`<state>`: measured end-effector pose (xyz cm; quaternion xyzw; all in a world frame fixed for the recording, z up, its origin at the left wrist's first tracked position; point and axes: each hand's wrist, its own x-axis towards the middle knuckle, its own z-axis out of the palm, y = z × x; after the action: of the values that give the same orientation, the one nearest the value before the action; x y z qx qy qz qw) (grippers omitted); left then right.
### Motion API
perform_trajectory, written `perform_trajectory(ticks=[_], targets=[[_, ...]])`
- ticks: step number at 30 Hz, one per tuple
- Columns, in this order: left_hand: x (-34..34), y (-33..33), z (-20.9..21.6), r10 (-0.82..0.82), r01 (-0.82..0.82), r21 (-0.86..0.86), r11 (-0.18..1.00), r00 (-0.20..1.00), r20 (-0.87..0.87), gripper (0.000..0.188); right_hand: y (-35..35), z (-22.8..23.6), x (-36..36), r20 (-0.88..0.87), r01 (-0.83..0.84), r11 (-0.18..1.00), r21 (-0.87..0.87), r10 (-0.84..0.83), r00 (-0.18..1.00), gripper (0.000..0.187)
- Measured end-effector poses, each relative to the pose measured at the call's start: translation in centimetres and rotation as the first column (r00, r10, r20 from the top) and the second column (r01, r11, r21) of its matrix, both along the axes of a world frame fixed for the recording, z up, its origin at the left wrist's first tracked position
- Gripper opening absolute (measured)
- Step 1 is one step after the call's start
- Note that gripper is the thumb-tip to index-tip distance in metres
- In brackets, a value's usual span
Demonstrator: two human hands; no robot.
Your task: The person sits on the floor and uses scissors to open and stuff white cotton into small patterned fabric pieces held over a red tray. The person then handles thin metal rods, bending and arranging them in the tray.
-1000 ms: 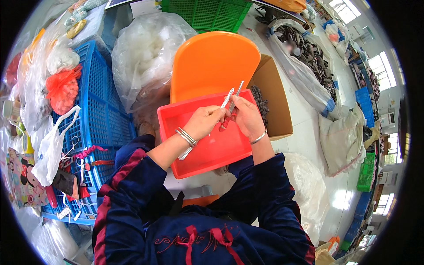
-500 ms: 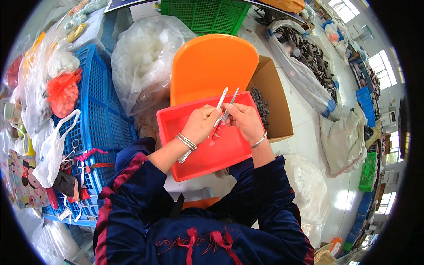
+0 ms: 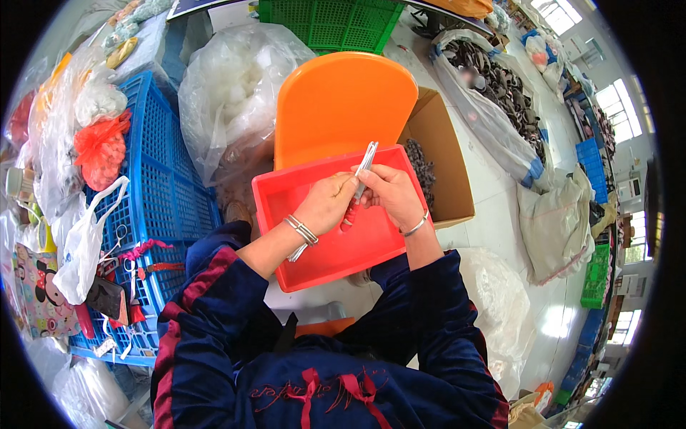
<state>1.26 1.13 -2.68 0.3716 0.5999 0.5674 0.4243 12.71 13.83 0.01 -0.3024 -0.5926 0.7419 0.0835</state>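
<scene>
Over the red plastic tray (image 3: pixel 314 268), my two hands meet. My left hand (image 3: pixel 327 205) is closed round a bundle of thin whitish strips (image 3: pixel 369 154); the upper ends stick out past the fingers, and the lower ends show beneath my left wrist. My right hand (image 3: pixel 393 194) is closed against the same bundle, thumb pressed near its upper part. Below its fingers shows the red handle of a slim metal tool (image 3: pixel 349 217); its pointed end is hidden behind the strips and fingers, so its exact kind is unclear.
An orange chair (image 3: pixel 346 100) stands behind the tray. Right of it is a cardboard box (image 3: pixel 450 164) with dark fuzzy pieces. On the left are a blue crate (image 3: pixel 161 143), holding scissors and bags at its side, and a clear bag of white stuffing (image 3: pixel 239 86). A green crate (image 3: pixel 332 25) lies beyond.
The pointed metal tool in my right hand, earlier apart from the strips, has come in against them. My right thumb now presses on the bundle, and its upper ends lie closer together.
</scene>
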Motion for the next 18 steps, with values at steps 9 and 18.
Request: perform_trajectory(ticks=[9,18], targets=[[0.7,0.7,-2.2,0.025,-0.025,0.005,1.000,0.998,-0.052,0.038,2.9,0.6,1.3,-0.014,0.111,0.967,0.227,-0.111,0.994,0.023],[-1.1,-0.4,-6.4,-0.397,0.014,-0.522,0.853,0.668,-0.630,0.045,5.2,-0.5,2.3,-0.024,0.149,0.978,0.149,-0.147,0.989,0.023]])
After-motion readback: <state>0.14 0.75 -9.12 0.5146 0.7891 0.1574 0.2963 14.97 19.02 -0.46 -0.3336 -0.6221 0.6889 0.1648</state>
